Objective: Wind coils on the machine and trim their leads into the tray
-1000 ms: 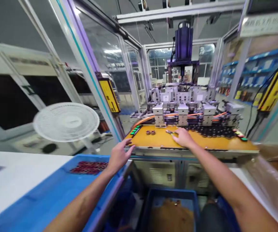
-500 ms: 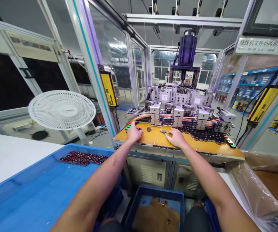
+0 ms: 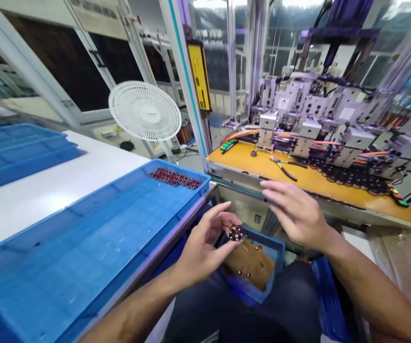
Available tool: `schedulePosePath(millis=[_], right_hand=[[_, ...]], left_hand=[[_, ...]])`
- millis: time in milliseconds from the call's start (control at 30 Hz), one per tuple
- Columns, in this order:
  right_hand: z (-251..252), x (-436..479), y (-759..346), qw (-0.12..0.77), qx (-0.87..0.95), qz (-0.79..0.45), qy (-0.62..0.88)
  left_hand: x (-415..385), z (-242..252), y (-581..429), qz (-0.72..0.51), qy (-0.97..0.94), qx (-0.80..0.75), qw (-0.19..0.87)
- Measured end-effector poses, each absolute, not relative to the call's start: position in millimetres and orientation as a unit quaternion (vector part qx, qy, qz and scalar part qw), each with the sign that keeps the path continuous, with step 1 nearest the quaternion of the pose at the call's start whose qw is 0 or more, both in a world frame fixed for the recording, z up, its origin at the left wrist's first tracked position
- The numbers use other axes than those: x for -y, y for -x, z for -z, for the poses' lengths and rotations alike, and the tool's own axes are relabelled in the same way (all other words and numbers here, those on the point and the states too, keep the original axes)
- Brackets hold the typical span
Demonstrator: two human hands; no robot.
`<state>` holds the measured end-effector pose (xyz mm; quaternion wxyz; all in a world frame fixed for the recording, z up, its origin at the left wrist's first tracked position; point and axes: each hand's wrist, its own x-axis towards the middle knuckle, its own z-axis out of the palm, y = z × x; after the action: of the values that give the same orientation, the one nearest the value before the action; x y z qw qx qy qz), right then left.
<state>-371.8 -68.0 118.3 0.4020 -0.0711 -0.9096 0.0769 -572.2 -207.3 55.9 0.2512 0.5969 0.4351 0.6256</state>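
Holding a small round part (image 3: 236, 233) between fingertips and thumb, the left hand (image 3: 207, 244) is up front here, with the part seen over the far side of the lower bin (image 3: 279, 263)! The right hand (image 3: 300, 212) is wide, fingers stretched out and thumb apart, hanging in front of the worktop's (image 3: 234, 160) near edge. Up on that yellow surface, pliers (image 3: 283, 167) lie splayed, left of the middle, and a lone round piece (image 3: 253, 153) sits near the far edge, towards the left corner. Look right: black round pieces (image 3: 348, 179) crowd along the far edge, running out to the right corner! Over to the left, dark red pieces (image 3: 175, 178) pack the far right corner of the long blue tray (image 3: 94, 243).
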Motion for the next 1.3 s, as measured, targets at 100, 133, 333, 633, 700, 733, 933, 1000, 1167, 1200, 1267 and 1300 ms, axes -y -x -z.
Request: schedulePosePath(millis=[100,133,333,633,700,733,933,1000,1167,1200,1267,1300], right_hand=[[-125.8,111.5,364.5,0.286,0.956,-0.068,-0.006],[-124.8,118.7,362.0,0.25,0.967,-0.058,0.004],[-108.4,135.0,346.7,0.151,0.978,-0.123,0.073],[-90.1,165.8,327.0,0.143,0.945,-0.284,0.08],[-81.9,166.2,326.5,0.14,0.907,-0.385,0.099],[-78.7,165.2,328.0,0.155,0.877,-0.437,0.123],[-66.7,161.4,358.0,0.302,0.617,-0.677,0.265],[-58.3,166.2,367.5,0.306,0.57,-0.716,0.261],[-34.7,181.8,371.5,0.359,0.489,-0.752,0.258],[-33.6,182.6,370.4,0.359,0.483,-0.755,0.262],[-36.0,181.4,369.0,0.355,0.496,-0.745,0.27],[-38.6,180.0,368.9,0.352,0.51,-0.735,0.275]], left_hand=[[225.7,-47.2,563.3,-0.619,-0.624,-0.403,0.255],[228.7,-44.9,560.7,-0.621,-0.621,-0.397,0.266],[230.5,-41.1,542.7,-0.649,-0.517,-0.376,0.413],[229.3,-37.7,539.8,-0.692,-0.496,-0.363,0.378],[231.6,-35.6,540.1,-0.688,-0.517,-0.359,0.362],[232.7,-34.2,539.6,-0.686,-0.529,-0.358,0.348],[234.1,-28.0,533.7,-0.668,-0.596,-0.35,0.277],[233.8,-27.5,532.7,-0.664,-0.601,-0.347,0.278],[235.7,-25.6,536.8,-0.681,-0.549,-0.358,0.327],[236.2,-25.3,538.1,-0.68,-0.547,-0.357,0.334],[237.3,-25.1,539.6,-0.67,-0.56,-0.35,0.34],[237.8,-25.3,539.7,-0.663,-0.57,-0.346,0.339]])
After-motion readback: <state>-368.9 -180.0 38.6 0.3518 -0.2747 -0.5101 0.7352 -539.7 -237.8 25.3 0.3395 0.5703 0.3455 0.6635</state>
